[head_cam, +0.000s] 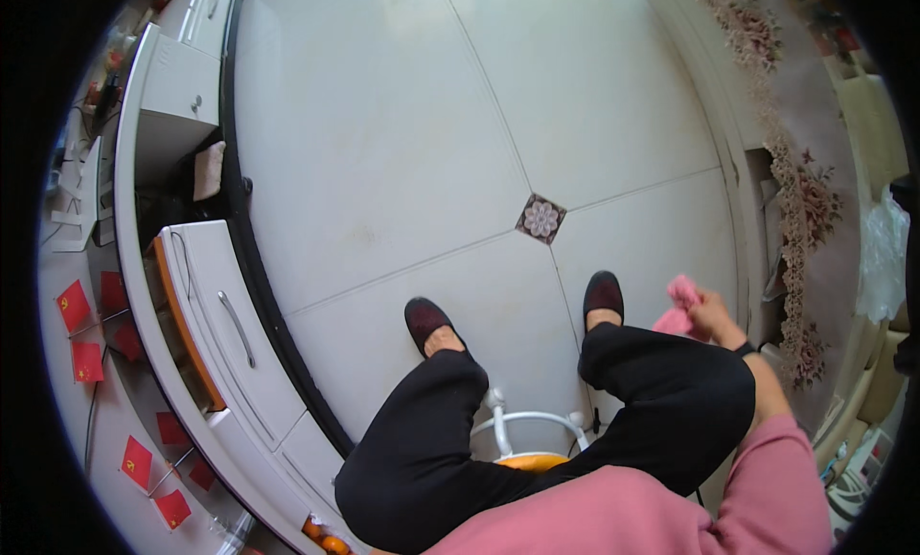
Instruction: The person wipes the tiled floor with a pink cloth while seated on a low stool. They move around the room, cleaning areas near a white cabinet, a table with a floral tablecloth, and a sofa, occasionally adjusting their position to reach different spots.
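My right hand [711,318] is closed around a bunched pink cloth [681,303], held out beyond my right knee near the side of a low table. Part of the cloth hangs below the fingers towards my black trousers. My left hand is out of view. Before me, my two feet in dark red and black shoes [604,292] rest on the pale tiled floor [402,167]. I sit on a stool with white metal legs and a yellow seat [535,462] between my thighs.
At left runs a white cabinet [237,318] with drawers and small red flags [73,307] on top. Orange fruits [334,544] lie at its near end. At right stands a low table with a floral, lace-edged cloth [819,195]; a clear plastic bag [882,257] lies beyond.
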A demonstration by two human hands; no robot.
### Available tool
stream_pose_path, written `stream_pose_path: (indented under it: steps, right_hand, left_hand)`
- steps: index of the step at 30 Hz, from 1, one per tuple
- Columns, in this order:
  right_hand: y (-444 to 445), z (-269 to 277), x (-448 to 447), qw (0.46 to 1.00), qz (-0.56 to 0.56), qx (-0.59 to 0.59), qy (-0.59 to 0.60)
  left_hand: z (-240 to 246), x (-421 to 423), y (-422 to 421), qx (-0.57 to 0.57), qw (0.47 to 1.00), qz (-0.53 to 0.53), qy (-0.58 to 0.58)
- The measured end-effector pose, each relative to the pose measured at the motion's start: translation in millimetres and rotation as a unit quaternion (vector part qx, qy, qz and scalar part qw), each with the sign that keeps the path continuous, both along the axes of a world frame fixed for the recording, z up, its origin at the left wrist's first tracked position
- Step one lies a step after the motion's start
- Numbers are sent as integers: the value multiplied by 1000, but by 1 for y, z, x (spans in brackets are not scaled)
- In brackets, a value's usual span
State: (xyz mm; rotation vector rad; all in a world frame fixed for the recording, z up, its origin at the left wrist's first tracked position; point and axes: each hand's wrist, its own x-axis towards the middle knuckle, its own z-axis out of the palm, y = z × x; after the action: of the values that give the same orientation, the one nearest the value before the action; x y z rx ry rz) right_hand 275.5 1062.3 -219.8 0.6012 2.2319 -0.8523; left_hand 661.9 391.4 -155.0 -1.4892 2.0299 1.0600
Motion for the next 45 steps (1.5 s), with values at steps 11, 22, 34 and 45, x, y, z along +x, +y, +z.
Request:
stream_pose_path:
  steps: [11,22,34,45]
  right_hand:
    - [-135,30,-104,947,129,-204,213]
    - [-113,30,-152,932,296,68,197]
    - [-249,-126,-38,901,219,193,321]
    - [-170,-125,-209,853,133,119,490]
  left_hand:
    - [-9,-72,45,55,991,-103,68]
    - [216,-133,104,-68,925,-66,369]
    - [204,-194,149,-381,811,-363,256]
    - [198,-195,156,-410,837,-279,231]
